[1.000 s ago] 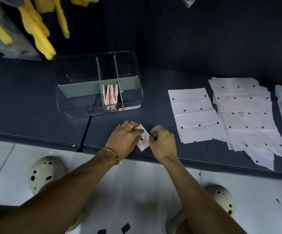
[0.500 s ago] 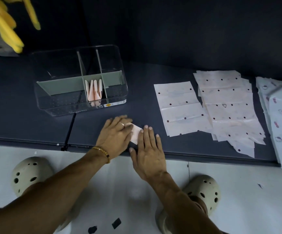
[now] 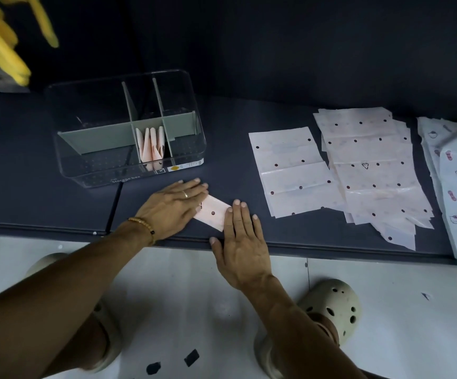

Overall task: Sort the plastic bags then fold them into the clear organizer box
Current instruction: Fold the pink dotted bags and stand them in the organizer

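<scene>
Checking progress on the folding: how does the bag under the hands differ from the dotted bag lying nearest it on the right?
The bag under the hands is folded into a small packet; the single dotted bag lies spread out, only creased. The left hand and right hand press the first flat; nothing touches the second. Both are pale with dark dots.

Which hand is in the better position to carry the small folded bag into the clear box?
Probably the left hand. It lies flat on the small folded pink dotted plastic bag, on the side nearest the clear plastic organizer box. The right hand presses the bag's far end, farther from the box.
</scene>
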A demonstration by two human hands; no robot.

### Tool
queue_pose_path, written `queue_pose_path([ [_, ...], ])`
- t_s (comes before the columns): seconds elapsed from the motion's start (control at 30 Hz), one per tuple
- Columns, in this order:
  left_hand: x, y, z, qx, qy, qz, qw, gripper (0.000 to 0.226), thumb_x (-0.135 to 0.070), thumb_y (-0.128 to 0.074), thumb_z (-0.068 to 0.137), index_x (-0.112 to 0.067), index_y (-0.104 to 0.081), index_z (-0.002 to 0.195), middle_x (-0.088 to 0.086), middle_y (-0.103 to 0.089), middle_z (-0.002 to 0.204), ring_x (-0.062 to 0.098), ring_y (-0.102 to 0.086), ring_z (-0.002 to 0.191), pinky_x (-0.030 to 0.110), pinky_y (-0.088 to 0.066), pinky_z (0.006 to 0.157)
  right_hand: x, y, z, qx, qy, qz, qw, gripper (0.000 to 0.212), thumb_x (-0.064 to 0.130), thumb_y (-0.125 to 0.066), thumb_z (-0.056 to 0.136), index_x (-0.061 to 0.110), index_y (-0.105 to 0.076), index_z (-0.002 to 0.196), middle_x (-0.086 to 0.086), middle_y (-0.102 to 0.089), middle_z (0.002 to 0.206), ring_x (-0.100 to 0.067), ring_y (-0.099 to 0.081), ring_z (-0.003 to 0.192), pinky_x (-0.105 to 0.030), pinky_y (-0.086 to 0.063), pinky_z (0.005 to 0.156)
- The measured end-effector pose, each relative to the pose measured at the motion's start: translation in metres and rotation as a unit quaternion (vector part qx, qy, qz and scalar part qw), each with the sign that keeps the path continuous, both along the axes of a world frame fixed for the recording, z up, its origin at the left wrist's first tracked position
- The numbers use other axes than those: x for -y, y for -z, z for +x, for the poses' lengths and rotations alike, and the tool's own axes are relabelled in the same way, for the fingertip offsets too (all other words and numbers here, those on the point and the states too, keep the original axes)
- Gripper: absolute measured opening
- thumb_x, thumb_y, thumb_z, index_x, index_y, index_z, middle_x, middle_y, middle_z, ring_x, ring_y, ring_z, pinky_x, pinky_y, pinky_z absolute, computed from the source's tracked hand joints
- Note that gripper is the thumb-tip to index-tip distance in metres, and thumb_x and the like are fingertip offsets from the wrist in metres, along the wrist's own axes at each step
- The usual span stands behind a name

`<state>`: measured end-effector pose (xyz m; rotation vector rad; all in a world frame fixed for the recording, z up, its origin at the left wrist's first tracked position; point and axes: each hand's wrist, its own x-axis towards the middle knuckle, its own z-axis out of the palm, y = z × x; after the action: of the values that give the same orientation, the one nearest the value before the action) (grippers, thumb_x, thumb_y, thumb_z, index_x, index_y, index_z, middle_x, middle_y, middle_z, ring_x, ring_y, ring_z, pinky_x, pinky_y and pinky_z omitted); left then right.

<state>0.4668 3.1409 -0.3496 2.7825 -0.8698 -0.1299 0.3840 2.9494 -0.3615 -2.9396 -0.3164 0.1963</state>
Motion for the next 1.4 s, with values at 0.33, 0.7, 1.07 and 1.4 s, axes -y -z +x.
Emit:
queue_pose_path([
  [0.33,0.032,-0.016,0.01,-0.03,-0.112,-0.05,0.992,0.026,-0.023,-0.052,0.093,-0.019,-0.063,0.117,0.001,-0.058,0.115,0.02,-0.047,0.112,0.032,-0.038,0.095,0.002,0.001,0.001,-0.011,-0.005,0.01,1.0,0.073,0.052,-0.017,0.098,0.005,-0.009,0.153,-0.013,-0.001,0.161,-0.026,0.003,0.148,-0.04,0.005,0.119],
  [0.7,0.005,-0.043,0.011,-0.156,-0.126,-0.186,0.962,0.016,-0.015,-0.058,0.091,-0.029,-0.053,0.086,-0.009,-0.061,0.083,0.005,-0.055,0.075,0.024,-0.043,0.065,-0.015,-0.056,0.057,0.021,0.048,0.211,0.976,0.021,0.017,-0.058,0.092,0.013,-0.069,0.109,-0.007,-0.069,0.097,-0.027,-0.063,0.087,-0.034,-0.05,0.074],
  [1.07,-0.078,-0.076,0.067,-0.029,-0.139,-0.094,0.985,0.049,-0.054,-0.073,0.072,-0.027,-0.062,0.112,-0.004,-0.046,0.11,0.014,-0.043,0.105,0.038,-0.044,0.092,-0.049,-0.066,0.097,-0.047,0.228,0.472,0.851,0.024,0.013,-0.058,0.09,0.03,-0.067,0.076,0.017,-0.068,0.071,-0.001,-0.062,0.061,-0.018,-0.051,0.057],
  [1.4,-0.089,-0.059,0.073,0.066,-0.078,0.037,0.994,0.047,-0.065,-0.058,0.078,-0.022,-0.072,0.091,0.003,-0.048,0.103,0.023,-0.041,0.101,0.035,-0.036,0.09,-0.07,-0.075,0.123,-0.025,0.244,0.521,0.818,0.018,0.015,-0.062,0.088,0.027,-0.067,0.076,0.009,-0.069,0.065,-0.009,-0.067,0.056,-0.023,-0.054,0.054],
])
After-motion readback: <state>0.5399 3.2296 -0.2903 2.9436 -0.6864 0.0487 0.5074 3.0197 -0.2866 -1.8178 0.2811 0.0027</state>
